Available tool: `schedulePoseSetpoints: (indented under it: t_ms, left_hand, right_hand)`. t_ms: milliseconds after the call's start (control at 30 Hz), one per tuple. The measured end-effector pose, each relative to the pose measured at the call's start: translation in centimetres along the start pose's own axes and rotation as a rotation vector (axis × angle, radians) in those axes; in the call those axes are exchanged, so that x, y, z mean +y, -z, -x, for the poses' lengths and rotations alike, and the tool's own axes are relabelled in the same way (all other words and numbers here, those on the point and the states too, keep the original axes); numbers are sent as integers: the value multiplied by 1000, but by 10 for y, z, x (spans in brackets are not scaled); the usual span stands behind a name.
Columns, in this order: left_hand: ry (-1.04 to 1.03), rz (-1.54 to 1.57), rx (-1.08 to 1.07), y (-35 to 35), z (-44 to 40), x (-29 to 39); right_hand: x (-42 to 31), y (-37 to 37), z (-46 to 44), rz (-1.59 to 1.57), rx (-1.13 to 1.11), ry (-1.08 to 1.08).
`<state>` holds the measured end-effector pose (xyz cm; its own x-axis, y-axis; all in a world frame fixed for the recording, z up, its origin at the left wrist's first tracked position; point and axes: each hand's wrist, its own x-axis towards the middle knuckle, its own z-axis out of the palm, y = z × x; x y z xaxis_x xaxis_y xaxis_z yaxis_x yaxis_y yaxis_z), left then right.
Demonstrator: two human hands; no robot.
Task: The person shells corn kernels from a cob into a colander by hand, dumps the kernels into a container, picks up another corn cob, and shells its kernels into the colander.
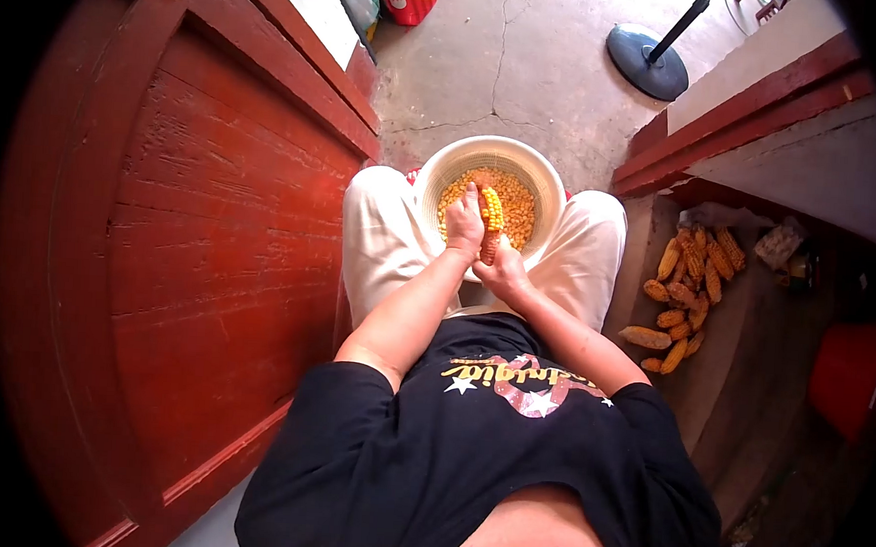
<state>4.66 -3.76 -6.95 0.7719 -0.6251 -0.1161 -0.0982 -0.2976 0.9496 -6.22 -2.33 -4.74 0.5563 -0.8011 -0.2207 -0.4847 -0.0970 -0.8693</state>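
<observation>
A partly shelled corn cob (493, 215) is held over a round pale basket (431, 186) between my knees. Yellow kernels cover its far part, while the near end is bare and reddish. My left hand (465, 223) is closed against the cob's left side, with a finger stretched up along it. The near, bare end is gripped by my right hand (504, 270). Loose yellow corn kernels (521, 207) fill the bottom of the basket. Both hands hide part of the cob.
To the right, several corn cobs (693, 277) lie in a pile on the floor beside a red container (847, 379). A red wooden door (223, 223) stands close on the left. Ahead are a black round stand base (647, 62) and a red bucket (409, 7).
</observation>
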Motion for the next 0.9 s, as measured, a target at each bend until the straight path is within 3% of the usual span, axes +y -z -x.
schedulePoseSetpoints:
  t_ms: [67,167,233,267,333,400,500,533,600,867,900]
  left_hand:
    - [31,10,-88,8,-3,0]
    - [40,-1,-53,4,-5,-10]
    - [234,293,-185,5,-7,-10]
    - [231,298,-183,5,-6,-6]
    - [662,643,-327,10,-1,1]
    - [640,485,-385,12,2,3]
    - [338,219,-157,-2,-1,-21]
    - [338,221,-156,-2,-2,-21]
    - [145,-57,-161,0,-6,-23]
    - [134,160,-254,7,2,-14]
    - [275,420,-280,6,6,-14]
  right_hand:
    - [1,-3,-1,-94,-1,-46]
    - [-2,-2,2,-46,33,-56]
    - [-6,3,3,-71,35,-50]
    - [-2,5,2,-67,35,-45]
    - [6,4,1,65,26,-82]
    - [8,4,2,178,-9,-112]
    - [-2,4,3,287,-35,-136]
    - [-4,3,3,283,-31,-133]
    - [-3,6,3,258,-49,-125]
    - [9,4,0,217,-37,-144]
    - [11,5,0,188,-9,-120]
